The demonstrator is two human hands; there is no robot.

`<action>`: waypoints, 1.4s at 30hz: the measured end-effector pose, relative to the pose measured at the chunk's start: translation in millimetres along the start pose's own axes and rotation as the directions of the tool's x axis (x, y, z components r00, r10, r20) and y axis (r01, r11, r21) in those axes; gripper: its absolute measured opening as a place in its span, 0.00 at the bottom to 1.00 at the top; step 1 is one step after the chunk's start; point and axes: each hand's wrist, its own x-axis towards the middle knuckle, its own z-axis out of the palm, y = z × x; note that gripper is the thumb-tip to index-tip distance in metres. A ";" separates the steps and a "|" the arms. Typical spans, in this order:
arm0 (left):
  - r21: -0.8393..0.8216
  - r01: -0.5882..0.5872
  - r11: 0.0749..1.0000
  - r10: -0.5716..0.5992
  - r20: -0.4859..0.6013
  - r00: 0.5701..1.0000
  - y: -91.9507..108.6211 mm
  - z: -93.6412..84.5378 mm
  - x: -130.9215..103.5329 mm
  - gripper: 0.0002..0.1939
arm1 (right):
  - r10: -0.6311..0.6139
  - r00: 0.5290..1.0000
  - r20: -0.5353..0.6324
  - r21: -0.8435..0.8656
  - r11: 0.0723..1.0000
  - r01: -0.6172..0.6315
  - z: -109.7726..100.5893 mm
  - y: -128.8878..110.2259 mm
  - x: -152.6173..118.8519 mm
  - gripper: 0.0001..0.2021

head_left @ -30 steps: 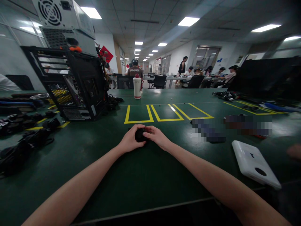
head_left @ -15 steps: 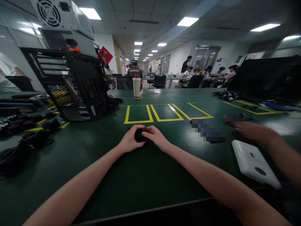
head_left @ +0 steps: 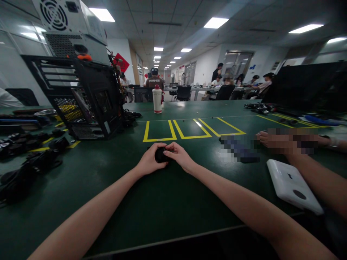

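Black and rounded, the small thing (head_left: pixel 161 155) sat between the left hand (head_left: pixel 149 160) and the right hand (head_left: pixel 180 155), low over the desk (head_left: pixel 168 206), just on the near side of the yellow tape (head_left: pixel 159 140). The left hand was curled round it; the right hand was closed on its other side, thumb against its face. Whether it touched the desk could not be told. Neither grip had visibly altered over the last second. What had changed was at the right: a co-worker's forearm (head_left: pixel 322 177) had come in beyond the white case (head_left: pixel 292 184), well apart from the black thing, so it seemed to leave the two-handed hold undisturbed.
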 end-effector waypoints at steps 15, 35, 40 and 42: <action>0.011 0.001 1.000 -0.001 -0.011 1.000 -1.5 1.0 -0.4 0.29 | 0.032 0.997 0.068 0.010 0.999 -0.033 -2.2 -1.1 -2.6 0.14; -0.020 0.018 1.000 -0.018 -0.009 1.000 -0.4 0.4 0.0 0.29 | -0.016 0.999 0.045 0.020 1.000 0.015 -2.1 2.6 0.1 0.12; -0.015 0.006 1.000 -0.006 -0.010 1.000 -1.8 1.0 -0.3 0.29 | 0.059 0.995 0.076 0.044 0.997 -0.062 -3.9 3.0 0.3 0.16; -0.020 0.002 1.000 -0.003 -0.022 1.000 -2.6 1.8 -0.4 0.28 | 0.018 0.993 0.120 0.044 0.999 -0.024 -5.5 4.0 -0.4 0.17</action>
